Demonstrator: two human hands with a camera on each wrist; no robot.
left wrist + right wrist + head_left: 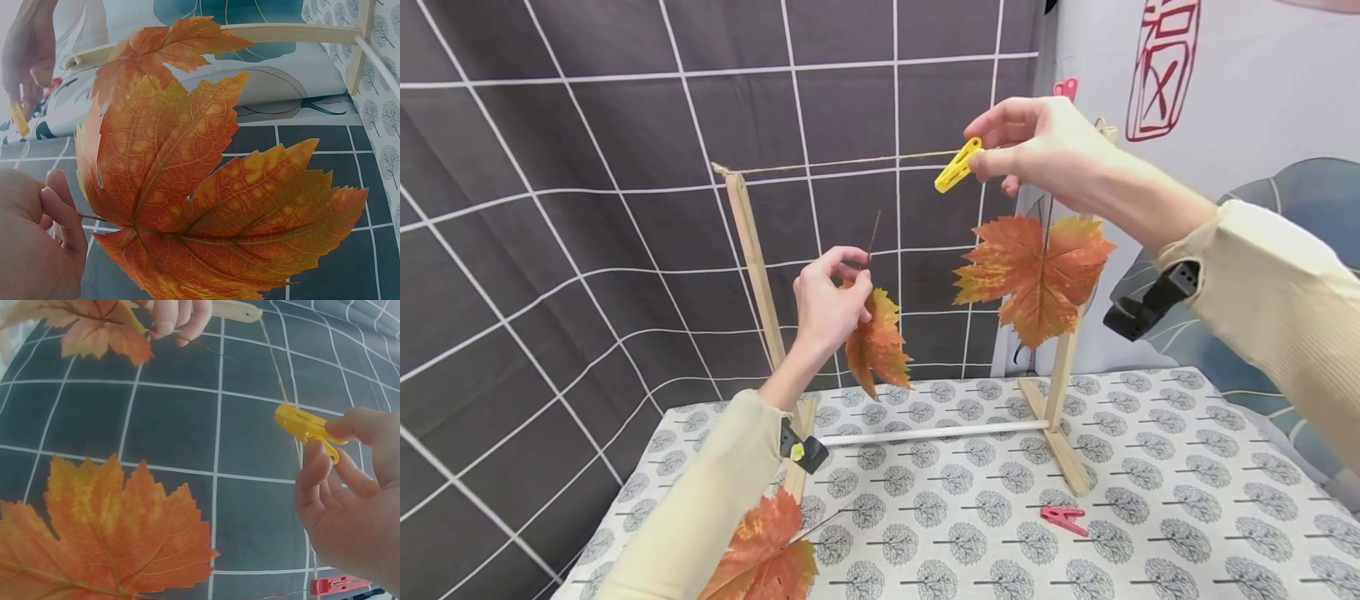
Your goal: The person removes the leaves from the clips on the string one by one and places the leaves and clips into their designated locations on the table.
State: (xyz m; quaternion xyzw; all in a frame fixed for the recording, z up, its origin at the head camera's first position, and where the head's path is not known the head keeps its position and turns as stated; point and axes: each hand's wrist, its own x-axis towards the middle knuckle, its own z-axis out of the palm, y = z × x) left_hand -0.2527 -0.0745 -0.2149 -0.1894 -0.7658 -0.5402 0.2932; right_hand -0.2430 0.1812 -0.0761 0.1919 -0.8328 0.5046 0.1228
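Observation:
My right hand [1048, 150] pinches a yellow clothespin [957, 167] by its handle ends, close to the twine [850, 160] strung between two wooden posts. In the right wrist view the yellow clothespin [303, 425] overlaps the twine. Lower and to the left, my left hand [832, 296] pinches the thin stem of an orange maple leaf [878, 346]; the stem points up above the fingers. The leaf [175, 200] fills the left wrist view. Another maple leaf [1037, 275] hangs at the right end, below a pink clothespin [1065, 88] partly hidden behind my right hand.
A third maple leaf [767, 550] lies on the patterned tablecloth [962, 550], partly behind my left sleeve. One red clothespin [1064, 520] lies at the front right. The wooden frame's left post [752, 258] and right post [1062, 375] are joined low down by a white rod [932, 432].

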